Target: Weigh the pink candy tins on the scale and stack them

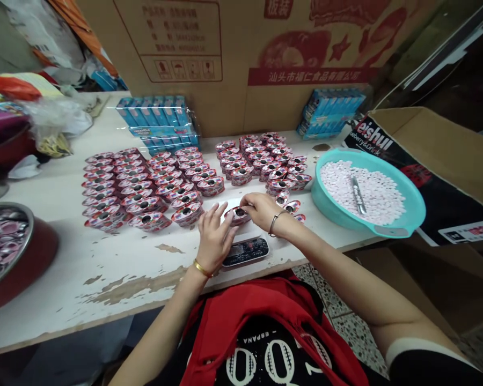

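A small red-and-pink printed container point(239, 216) with a dark round opening in its top stands on a white digital scale point(247, 252). My left hand point(215, 238) is at its left side, fingers apart, the fingertips beside or touching it. At its right, my right hand point(260, 210) has its fingers pinched together at the top opening; whatever they grip is hidden. Rows of matching containers point(177, 182) stand behind. More of them point(293, 206) lie near my right wrist, partly covered by it.
To the right is a turquoise basin point(334, 209) of small pale pink pieces point(380, 195) with a metal scoop point(358, 195) on top. A metal bowl point(32, 252) of pink spoon-like pieces sits left. Blue packs point(161, 120) and a large cardboard box point(233, 102) stand behind.
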`<state>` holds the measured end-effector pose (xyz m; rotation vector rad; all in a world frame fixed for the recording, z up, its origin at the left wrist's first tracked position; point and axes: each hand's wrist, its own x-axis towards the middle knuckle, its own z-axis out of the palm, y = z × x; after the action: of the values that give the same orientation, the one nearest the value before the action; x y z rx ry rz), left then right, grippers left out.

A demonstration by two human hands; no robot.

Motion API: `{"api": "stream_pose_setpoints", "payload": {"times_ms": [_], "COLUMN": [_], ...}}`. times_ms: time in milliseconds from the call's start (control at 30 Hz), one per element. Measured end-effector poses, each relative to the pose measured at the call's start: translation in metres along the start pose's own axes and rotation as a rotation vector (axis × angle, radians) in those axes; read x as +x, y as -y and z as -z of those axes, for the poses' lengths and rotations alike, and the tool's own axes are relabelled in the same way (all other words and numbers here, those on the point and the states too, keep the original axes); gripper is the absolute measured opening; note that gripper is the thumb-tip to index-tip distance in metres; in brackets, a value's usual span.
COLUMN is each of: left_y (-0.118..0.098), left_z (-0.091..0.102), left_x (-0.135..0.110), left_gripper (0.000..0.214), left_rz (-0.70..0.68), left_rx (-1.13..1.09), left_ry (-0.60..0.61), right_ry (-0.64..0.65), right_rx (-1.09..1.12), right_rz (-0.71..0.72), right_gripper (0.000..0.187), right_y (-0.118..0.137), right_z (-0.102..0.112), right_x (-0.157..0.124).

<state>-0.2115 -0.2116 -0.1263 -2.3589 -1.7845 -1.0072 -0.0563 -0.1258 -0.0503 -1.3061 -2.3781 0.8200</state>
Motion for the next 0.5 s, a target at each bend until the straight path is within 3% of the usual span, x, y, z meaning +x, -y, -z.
{"api": "stream_pose_setpoints", "payload": {"times_ms": [167,300,400,500], "left_y": [-0.004,0.0,0.007,0.02], "left_z": [-0.006,0.0,0.013,0.026], "left_x": [0.006,0.004,-0.005,-0.024], "left_gripper": [0.032,0.036,0.035,0.032], "left_rz": [-0.003,0.046,0.064,0.154], "left_rx": [-0.08,-0.133,-0.159,-0.164], "left_ry": [0.015,-0.04,-0.076,-0.122], "right_ry": [0.056,-0.045,-0.231,-0.515], "right_rx": [-0.022,0.032,0.072,0.037], "right_rz": [0.046,0.103,0.111,0.006], "right_gripper": [0.009,0.01,0.012,0.014], "right_y": [0.003,-0.001,-0.027,-0.089], "right_z": [-0.009,-0.001,0.032,0.086], "right_x": [0.01,0.009,0.0,-0.019]}}
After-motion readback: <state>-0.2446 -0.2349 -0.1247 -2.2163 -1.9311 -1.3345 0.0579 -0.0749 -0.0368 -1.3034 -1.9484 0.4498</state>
